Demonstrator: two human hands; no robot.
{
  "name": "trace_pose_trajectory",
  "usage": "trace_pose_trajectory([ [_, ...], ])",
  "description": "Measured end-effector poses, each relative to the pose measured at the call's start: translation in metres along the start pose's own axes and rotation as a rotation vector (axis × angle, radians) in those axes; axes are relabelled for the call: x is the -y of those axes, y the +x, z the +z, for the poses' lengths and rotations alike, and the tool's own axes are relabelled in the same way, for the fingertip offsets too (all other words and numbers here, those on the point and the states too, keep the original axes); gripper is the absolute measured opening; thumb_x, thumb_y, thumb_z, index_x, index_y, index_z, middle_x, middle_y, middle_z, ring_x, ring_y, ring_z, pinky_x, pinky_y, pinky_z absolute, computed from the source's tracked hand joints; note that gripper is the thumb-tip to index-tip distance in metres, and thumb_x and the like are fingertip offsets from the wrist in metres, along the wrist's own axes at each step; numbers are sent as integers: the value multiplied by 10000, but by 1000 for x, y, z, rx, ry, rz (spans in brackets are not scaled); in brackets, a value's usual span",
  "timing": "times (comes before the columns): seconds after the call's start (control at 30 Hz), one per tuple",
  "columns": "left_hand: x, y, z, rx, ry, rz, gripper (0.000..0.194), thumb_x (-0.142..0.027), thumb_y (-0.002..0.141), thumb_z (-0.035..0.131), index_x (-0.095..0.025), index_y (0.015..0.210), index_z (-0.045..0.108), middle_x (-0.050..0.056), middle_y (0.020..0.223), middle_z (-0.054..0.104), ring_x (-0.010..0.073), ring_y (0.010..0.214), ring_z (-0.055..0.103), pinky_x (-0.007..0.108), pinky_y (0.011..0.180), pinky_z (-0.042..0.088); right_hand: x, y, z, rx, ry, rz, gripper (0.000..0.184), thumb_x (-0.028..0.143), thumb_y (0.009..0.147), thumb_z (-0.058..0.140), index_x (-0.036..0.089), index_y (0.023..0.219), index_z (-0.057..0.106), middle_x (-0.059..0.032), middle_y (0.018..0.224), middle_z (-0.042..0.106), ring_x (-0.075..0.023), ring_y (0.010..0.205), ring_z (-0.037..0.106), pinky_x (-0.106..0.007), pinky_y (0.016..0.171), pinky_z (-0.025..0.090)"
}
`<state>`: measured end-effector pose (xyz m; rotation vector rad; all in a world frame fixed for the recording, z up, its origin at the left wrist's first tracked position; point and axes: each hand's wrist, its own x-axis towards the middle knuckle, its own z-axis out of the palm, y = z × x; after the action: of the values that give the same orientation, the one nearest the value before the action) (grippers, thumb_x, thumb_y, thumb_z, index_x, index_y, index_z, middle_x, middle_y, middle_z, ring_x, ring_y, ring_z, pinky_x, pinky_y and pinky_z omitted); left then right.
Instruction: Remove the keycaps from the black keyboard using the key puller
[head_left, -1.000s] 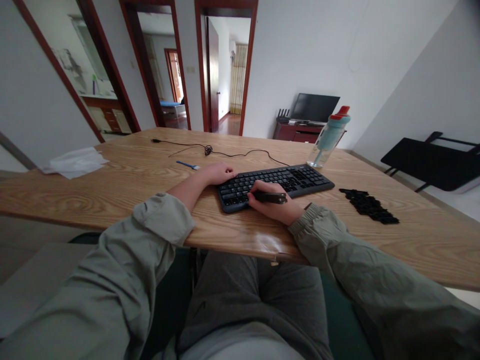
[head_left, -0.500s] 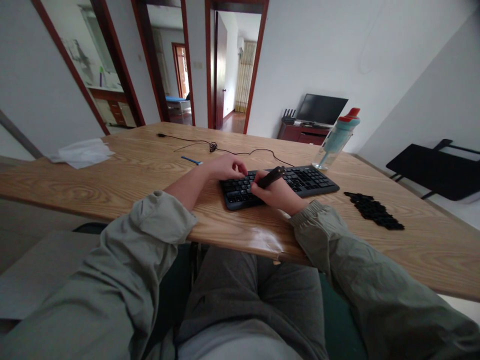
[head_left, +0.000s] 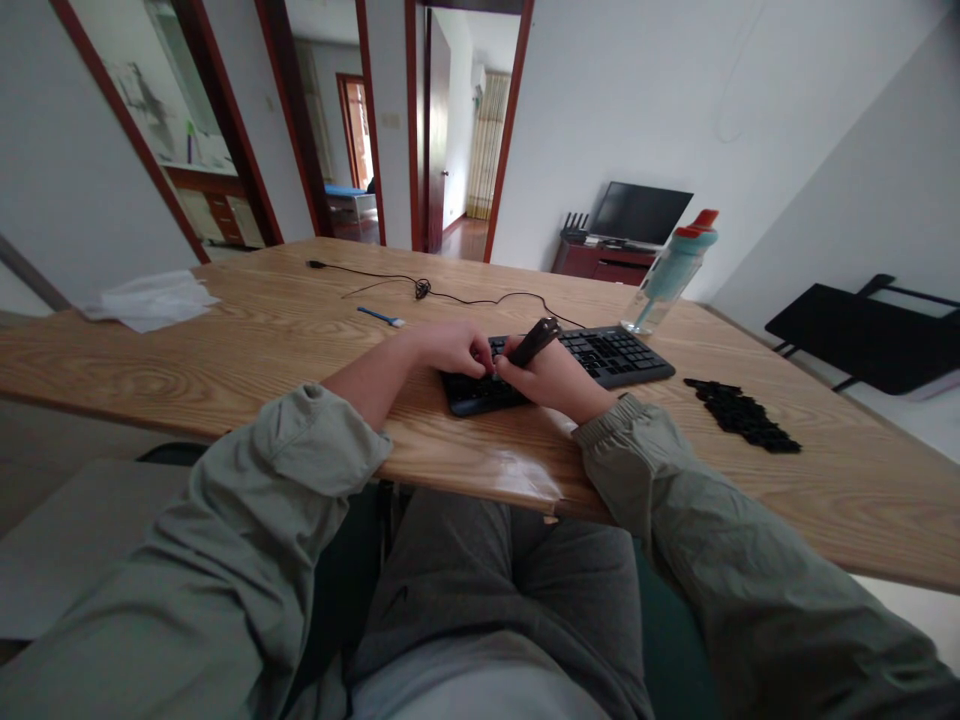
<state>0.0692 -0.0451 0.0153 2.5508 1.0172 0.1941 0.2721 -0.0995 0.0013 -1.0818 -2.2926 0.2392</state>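
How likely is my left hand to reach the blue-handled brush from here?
Probably yes: the blue-handled brush lies on the table just beyond your left forearm, with nothing covering it. Your left hand is at the keyboard, though, and would have to leave it first.

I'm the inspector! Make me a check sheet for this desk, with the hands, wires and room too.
Surface: wooden table, shiny patch near the front edge.
Job's things: black keyboard; dark handheld tool.
Clutter: black pile; blue brush; bottle; crumpled white sheet.
Hands: right hand grips the tool over the keyboard; left hand close by, cannot tell what it holds.
Cables: thin black cable, bunched at one spot.
Surroundings: door frames; screen on a cabinet.
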Motion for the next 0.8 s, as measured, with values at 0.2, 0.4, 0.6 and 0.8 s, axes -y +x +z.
trace_pose_trajectory([
  [0.2,-8,-5,-3,4,3,-41,207,-194,689,624,-224,819,783,-34,739,725,131,685,605,215,621,419,0,10,-1,58,70,29,252,330,824,597,175,626,575,2,569,524,-110,532,419,-274,506,276],
  [0.4,-3,-2,-2,-8,15,-6,228,-180,701,614,-224,850,781,-35,765,727,124,688,605,209,621,422,0,15,0,69,94,89,211,300,802,613,163,642,594,-20,601,577,-115,552,449,-268,509,318],
  [0.6,0,0,-2,-35,20,-16,263,-183,699,611,-223,889,789,-32,775,729,135,693,609,222,625,427,-2,21,3,66,101,79,141,273,804,630,160,721,649,-58,674,643,-156,622,514,-283,557,391],
  [0.8,-2,-1,-3,1,43,-28,290,-163,716,599,-234,925,787,-36,792,730,137,714,610,220,652,438,-3,20,3,47,72,92,189,303,824,629,172,688,624,-67,663,643,-164,612,529,-287,566,395],
])
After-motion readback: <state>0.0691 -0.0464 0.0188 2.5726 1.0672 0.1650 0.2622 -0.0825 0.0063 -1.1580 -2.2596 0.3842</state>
